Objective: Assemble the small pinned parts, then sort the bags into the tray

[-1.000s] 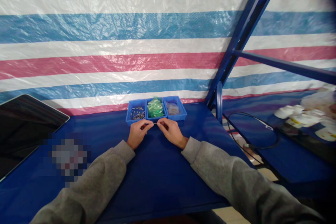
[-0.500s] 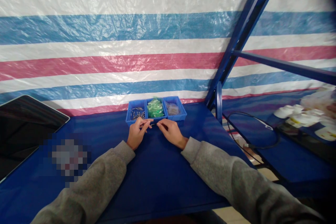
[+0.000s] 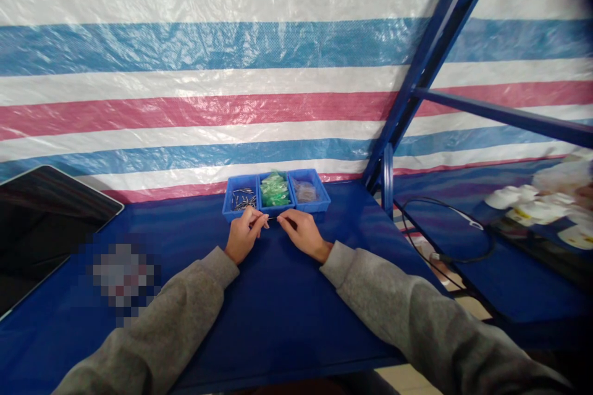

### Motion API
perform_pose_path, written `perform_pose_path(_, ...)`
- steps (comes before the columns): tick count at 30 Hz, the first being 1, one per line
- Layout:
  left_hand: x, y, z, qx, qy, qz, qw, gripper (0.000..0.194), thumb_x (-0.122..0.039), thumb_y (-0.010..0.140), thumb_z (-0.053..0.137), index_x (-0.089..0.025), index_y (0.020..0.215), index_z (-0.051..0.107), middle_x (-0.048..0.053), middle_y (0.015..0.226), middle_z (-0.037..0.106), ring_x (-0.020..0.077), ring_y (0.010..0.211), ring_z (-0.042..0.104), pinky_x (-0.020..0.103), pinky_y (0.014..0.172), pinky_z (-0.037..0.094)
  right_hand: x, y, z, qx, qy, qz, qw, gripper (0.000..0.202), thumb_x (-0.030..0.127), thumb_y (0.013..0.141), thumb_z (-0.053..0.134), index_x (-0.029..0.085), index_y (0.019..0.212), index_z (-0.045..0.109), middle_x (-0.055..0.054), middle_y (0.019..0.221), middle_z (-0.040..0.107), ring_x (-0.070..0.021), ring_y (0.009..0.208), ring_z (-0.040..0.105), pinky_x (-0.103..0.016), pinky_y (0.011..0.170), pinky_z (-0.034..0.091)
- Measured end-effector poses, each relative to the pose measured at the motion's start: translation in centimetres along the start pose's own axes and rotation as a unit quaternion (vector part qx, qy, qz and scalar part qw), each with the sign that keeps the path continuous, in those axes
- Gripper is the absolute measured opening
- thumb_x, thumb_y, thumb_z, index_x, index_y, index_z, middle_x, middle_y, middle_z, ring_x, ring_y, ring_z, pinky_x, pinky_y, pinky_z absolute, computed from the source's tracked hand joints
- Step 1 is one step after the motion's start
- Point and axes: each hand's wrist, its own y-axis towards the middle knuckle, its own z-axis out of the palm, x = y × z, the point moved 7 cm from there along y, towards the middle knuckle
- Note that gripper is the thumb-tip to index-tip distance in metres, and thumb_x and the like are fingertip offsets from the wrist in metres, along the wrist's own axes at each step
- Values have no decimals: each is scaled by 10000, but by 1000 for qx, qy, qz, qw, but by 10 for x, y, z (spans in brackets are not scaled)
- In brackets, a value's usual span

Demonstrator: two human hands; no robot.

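Observation:
Just in front of three joined blue bins, my left hand point(image 3: 243, 235) and my right hand point(image 3: 302, 232) face each other with a small gap between the fingertips. A thin dark piece point(image 3: 272, 218) spans that gap, pinched at both ends; what it is cannot be made out. The left bin point(image 3: 235, 215) holds small metal pieces point(image 3: 244, 200). Green plastic packets point(image 3: 274, 189) fill the middle bin point(image 3: 277, 208). In the right bin point(image 3: 319, 205) lie clear plastic pieces point(image 3: 304, 191).
The blue table point(image 3: 278, 321) carries a dark flat screen point(image 3: 46, 228) at the left and a pixelated patch near it. A blue metal frame point(image 3: 412, 99) rises at the right. Beyond it are a black cable point(image 3: 482, 254) and white containers point(image 3: 504, 197) on another blue surface.
The fingers of my left hand have closed together more around the thin piece. My right hand has hardly moved.

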Motion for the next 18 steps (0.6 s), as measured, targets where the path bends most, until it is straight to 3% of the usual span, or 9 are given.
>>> perform_pose_path(6, -2, 0, -3, -21, 67, 29, 997, 228, -358, 881, 499, -166, 915, 617, -26, 613, 623, 90, 516, 561, 202, 573, 439, 1, 0, 0, -3, 3, -3, 1000, 227, 284, 919, 442, 177, 838, 626, -38, 776, 648, -151, 704, 594, -253, 687, 440)
perform_pose_path(10, -7, -1, -4, -29, 82, 88, 992, 256, -333, 900, 471, -180, 961, 667, 39, 836, 684, 141, 729, 619, 253, 727, 475, 2, 0, -3, -15, 3, 0, 1000, 216, 271, 915, 448, 178, 836, 627, -38, 785, 652, -154, 715, 599, -253, 697, 441)
perform_pose_path(18, -5, 1, 1, 7, 74, 82, 994, 312, -287, 935, 388, -186, 1176, 559, 39, 853, 622, 133, 735, 593, 251, 715, 479, 4, -2, -12, -52, 18, 11, 998, 233, 286, 915, 438, 176, 845, 632, -44, 799, 664, -162, 722, 612, -263, 700, 462)
